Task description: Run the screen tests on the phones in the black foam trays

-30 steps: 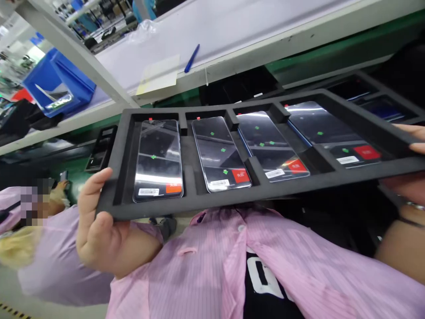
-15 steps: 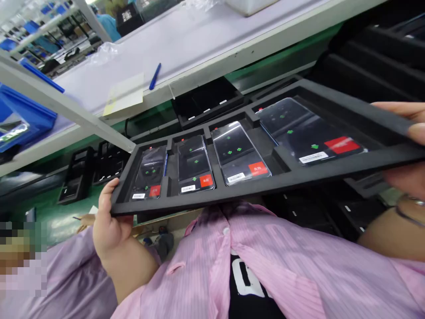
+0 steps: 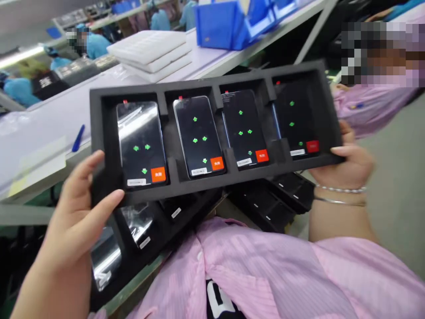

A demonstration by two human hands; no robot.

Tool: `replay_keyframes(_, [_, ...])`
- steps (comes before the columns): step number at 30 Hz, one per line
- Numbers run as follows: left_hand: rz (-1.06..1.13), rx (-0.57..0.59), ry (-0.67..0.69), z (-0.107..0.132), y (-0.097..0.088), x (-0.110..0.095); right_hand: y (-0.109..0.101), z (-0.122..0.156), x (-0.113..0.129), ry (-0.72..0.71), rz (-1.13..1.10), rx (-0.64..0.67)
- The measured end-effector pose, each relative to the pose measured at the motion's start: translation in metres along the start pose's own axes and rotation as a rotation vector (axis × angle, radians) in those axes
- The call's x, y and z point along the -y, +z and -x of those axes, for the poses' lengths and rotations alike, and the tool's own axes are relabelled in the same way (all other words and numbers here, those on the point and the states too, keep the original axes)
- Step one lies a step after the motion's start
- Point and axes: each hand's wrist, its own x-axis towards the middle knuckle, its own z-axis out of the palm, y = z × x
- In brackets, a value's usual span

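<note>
A black foam tray (image 3: 212, 182) hangs in the air in front of my chest, tilted toward me. My left hand (image 3: 78, 199) grips its left end, thumb over the near edge. At the right end my right hand (image 3: 348, 157) holds it, the thumb on the rim and the other fingers partly hidden behind. Several smartphones lie in its compartments, among them a leftmost phone (image 3: 141, 141), a phone beside it (image 3: 199, 133), a third phone (image 3: 245, 126) and a dark rightmost phone (image 3: 295, 119). Their lit screens show green arrows and a red box, above white labels.
Below the held tray lies another black tray with phones (image 3: 136, 226); further black trays (image 3: 265, 204) sit to its right. The white shelf (image 3: 96, 113) carries a blue pen (image 3: 78, 138), stacked white foam trays (image 3: 152, 51) and blue bins (image 3: 219, 26). A co-worker's pink sleeve (image 3: 355, 106) is close on the right.
The view has swung to the right. The tray, held by both hands, now tilts with its right end higher and faces me more. The phones stay in their compartments.
</note>
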Motion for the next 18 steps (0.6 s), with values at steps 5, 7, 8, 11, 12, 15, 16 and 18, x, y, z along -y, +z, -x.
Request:
replay_keyframes(5, [0.244, 0.101, 0.150, -0.063, 0.055, -0.055, -0.043, 0.023, -0.054, 0.301, -0.073, -0.413])
replay_keyframes(7, [0.345, 0.173, 0.168, -0.090, 0.077, -0.055, -0.053, 0.034, -0.065, 0.297, -0.090, -0.473])
replay_keyframes(8, [0.390, 0.188, 0.141, -0.103, 0.088, -0.051, -0.058, 0.038, -0.067, 0.290, -0.101, -0.500])
replay_keyframes(11, [0.479, 0.185, -0.039, -0.135, 0.123, -0.029, -0.069, 0.043, -0.062, 0.259, -0.133, -0.564])
replay_keyframes(12, [0.518, 0.174, -0.105, -0.142, 0.135, -0.020, -0.071, 0.044, -0.057, 0.253, -0.149, -0.571])
replay_keyframes(15, [0.651, 0.110, -0.272, -0.156, 0.172, 0.007, -0.070, 0.048, -0.039, 0.238, -0.239, -0.525])
replay_keyframes(16, [0.685, 0.088, -0.320, -0.158, 0.183, 0.016, -0.067, 0.049, -0.032, 0.226, -0.267, -0.499])
replay_keyframes(18, [0.700, 0.053, -0.424, -0.160, 0.203, 0.031, -0.059, 0.053, -0.022, 0.200, -0.282, -0.457])
